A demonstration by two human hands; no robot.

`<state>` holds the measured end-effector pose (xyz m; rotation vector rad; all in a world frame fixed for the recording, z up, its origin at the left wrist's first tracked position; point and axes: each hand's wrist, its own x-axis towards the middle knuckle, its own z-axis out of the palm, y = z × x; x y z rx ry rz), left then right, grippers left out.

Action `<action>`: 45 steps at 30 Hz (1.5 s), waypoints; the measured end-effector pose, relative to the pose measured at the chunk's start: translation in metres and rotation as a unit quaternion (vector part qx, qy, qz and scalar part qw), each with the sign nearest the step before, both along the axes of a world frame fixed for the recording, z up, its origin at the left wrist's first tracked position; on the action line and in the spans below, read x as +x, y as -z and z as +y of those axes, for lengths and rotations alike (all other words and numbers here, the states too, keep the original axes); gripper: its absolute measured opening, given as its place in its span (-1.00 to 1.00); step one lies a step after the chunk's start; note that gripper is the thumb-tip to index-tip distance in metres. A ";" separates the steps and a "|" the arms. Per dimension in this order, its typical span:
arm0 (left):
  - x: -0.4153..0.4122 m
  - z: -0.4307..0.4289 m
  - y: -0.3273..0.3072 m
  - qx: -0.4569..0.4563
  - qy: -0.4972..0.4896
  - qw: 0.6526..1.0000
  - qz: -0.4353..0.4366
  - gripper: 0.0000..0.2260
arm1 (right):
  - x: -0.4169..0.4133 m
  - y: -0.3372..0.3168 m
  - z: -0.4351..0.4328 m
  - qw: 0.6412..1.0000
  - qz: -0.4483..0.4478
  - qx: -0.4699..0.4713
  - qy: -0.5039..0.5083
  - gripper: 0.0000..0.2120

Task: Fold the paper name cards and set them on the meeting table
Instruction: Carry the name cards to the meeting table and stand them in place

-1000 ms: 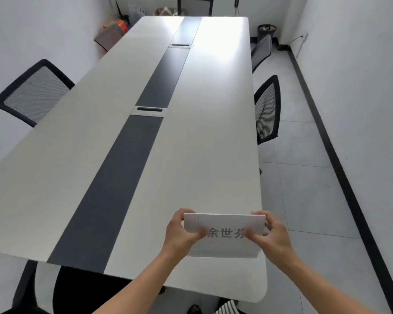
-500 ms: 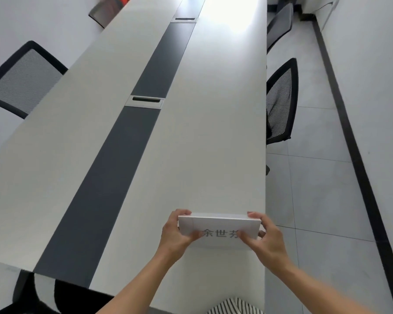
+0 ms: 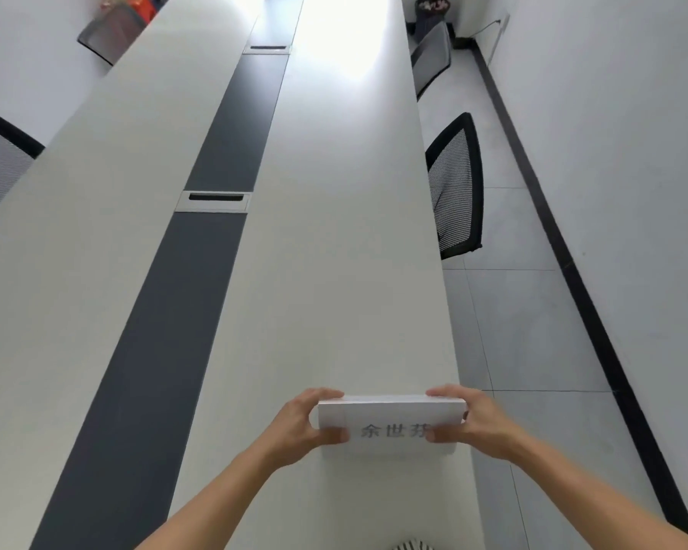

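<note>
Between the left hand (image 3: 300, 428) and right hand (image 3: 479, 424) sits the folded name card (image 3: 390, 420) — each pinches an end, likely steadying it square near the meeting table (image 3: 334, 271) edge — printed face toward the person.

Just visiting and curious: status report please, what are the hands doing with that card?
Left hand and right hand each pinch one end of the name card. Card folded, print facing the camera, by the table right edge. Nothing in its way.
</note>
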<state>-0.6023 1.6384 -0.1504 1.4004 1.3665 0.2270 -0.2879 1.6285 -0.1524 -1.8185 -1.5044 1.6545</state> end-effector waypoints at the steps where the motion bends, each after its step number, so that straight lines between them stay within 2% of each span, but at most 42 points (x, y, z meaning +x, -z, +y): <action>1: -0.002 0.004 0.000 -0.006 0.000 1.000 -0.011 -0.55 | -0.002 -0.005 0.000 1.000 0.011 0.007 0.015 -0.31; 5: -0.005 0.014 -0.017 -0.024 0.000 0.995 -0.100 -0.63 | -0.010 -0.045 0.005 0.996 0.038 0.044 0.063 -0.57; 7: -0.004 0.021 -0.033 -0.045 -0.034 0.984 -0.172 -0.71 | -0.016 -0.069 0.015 0.990 0.088 0.054 0.092 -0.61; 9: -0.001 0.030 -0.047 -0.062 -0.107 0.968 -0.218 -0.83 | -0.027 -0.089 0.028 0.985 0.119 0.064 0.108 -0.56; 11: -0.003 0.040 -0.056 -0.072 -0.184 0.953 -0.230 -0.85 | -0.043 -0.101 0.044 0.980 0.140 0.063 0.123 -0.57; 13: -0.010 0.050 -0.062 -0.079 -0.240 0.939 -0.232 -0.84 | -0.063 -0.107 0.062 0.979 0.148 0.061 0.128 -0.69; 18: -0.060 0.069 -0.072 -0.070 -0.322 0.916 -0.229 -0.82 | -0.118 -0.107 0.107 0.983 0.159 0.043 0.084 -0.66; 21: -0.107 0.079 -0.060 -0.059 -0.372 0.902 -0.210 -0.72 | -0.165 -0.097 0.134 0.986 0.153 0.037 0.052 -0.79; 23: -0.140 0.085 -0.041 -0.034 -0.411 0.894 -0.173 -0.63 | -0.201 -0.087 0.150 0.987 0.146 0.039 0.057 -0.84; 24: -0.157 0.086 -0.029 -0.014 -0.428 0.895 -0.124 -0.63 | -0.219 -0.081 0.157 0.987 0.141 0.041 0.063 -0.83; 26: -0.191 0.085 -0.001 0.025 -0.432 0.901 0.029 -0.68 | -0.253 -0.069 0.173 0.987 0.130 0.052 0.083 -0.80; 29: -0.237 0.072 0.045 0.035 -0.341 0.901 0.265 -0.64 | -0.298 -0.052 0.195 0.988 0.092 0.081 0.092 -0.75; 31: -0.256 0.063 0.071 0.025 -0.273 0.895 0.351 -0.55 | -0.324 -0.040 0.210 0.988 0.071 0.100 0.094 -0.77; 33: -0.264 0.059 0.091 0.014 -0.226 0.891 0.394 -0.48 | -0.346 -0.031 0.225 0.987 0.053 0.117 0.096 -0.82; 36: -0.260 0.057 0.113 0.044 -0.193 0.873 0.447 -0.41 | -0.375 -0.019 0.246 0.986 0.038 0.136 0.089 -0.85; 41: -0.241 0.053 0.106 0.092 -0.212 0.868 0.439 -0.38 | -0.386 -0.025 0.258 0.968 0.035 0.226 0.098 -0.86; 43: -0.234 0.053 0.097 0.134 -0.197 0.862 0.446 -0.39 | -0.380 -0.026 0.257 0.960 0.006 0.268 0.081 -0.87; 45: -0.266 0.052 0.143 0.057 -0.234 0.865 0.440 -0.39 | -0.438 0.038 0.276 0.970 -0.037 0.239 0.007 -0.90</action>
